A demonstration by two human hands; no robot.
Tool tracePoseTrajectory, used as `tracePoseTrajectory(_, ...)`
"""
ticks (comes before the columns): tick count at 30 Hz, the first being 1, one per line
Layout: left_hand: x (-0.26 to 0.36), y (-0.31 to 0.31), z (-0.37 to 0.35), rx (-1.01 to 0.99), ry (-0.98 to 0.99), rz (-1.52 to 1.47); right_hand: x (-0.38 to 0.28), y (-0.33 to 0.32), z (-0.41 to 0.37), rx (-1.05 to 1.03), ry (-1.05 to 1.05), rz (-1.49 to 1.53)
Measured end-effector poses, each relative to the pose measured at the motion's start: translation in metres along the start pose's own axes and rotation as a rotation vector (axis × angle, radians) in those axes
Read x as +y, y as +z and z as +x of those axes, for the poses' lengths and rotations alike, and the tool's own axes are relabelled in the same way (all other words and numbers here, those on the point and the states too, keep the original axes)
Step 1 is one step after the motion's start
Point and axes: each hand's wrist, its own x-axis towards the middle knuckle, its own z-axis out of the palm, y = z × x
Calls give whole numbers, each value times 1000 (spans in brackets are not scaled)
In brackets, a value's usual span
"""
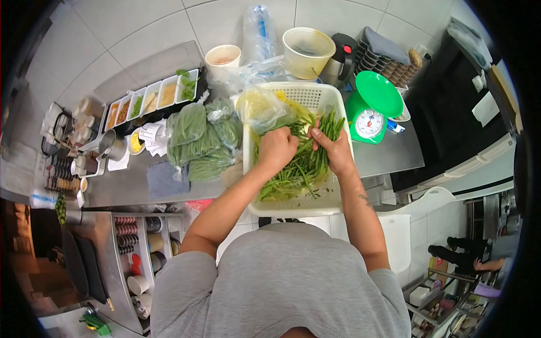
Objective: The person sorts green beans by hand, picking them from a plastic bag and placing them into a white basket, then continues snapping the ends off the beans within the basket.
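- In the basket (293, 209), left of the scale (369, 110), beans (298, 172) are being handled
- Bunches of them are being gripped by the left hand (276, 149) and right hand (337, 151)
- Ends are probably best being kept aligned

The beans (301, 169) are green, the basket (293, 209) white, the scale (378, 93) green with a white dial.

green beans (301, 166) | long, loose, heaped | in white basket (293, 209) | both hands in pile
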Motion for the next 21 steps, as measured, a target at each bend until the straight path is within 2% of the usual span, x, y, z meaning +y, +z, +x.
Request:
tracePoseTrajectory(1, -5, 0, 1, -30, 11, 6, 1, -1, 1, 36, -3, 8)
tracePoseTrajectory(4, -10, -5, 0, -394, -76, -462, 2, -7, 5, 124, -11, 35)
tracePoseTrajectory(7, 7, -20, -3, -581, -214, -676, 2, -9, 6, 148, -24, 62)
tracePoseTrajectory(10, 5, -15, 0, -446, -156, -654, 0, -10, 6, 122, -18, 118)
tracePoseTrajectory(13, 10, -13, 2, -221, -25, -354, -6, -9, 4, 28, 16, 168)
tracePoseTrajectory(16, 4, 8, 14, 206, 4, -75, -5, 0, -2, -63, -16, 93)
tracePoseTrajectory(19, -5, -5, 29, 141, -27, -9, -3, 3, -3, -19, -17, 67)
tracePoseTrajectory(20, -2, -15, 28, -117, -54, 67, 3, -5, 2, 14, -4, 22)
tracePoseTrajectory(21, -1, -15, 21, -202, 7, 133, 2, -11, 3, 20, 60, 108)
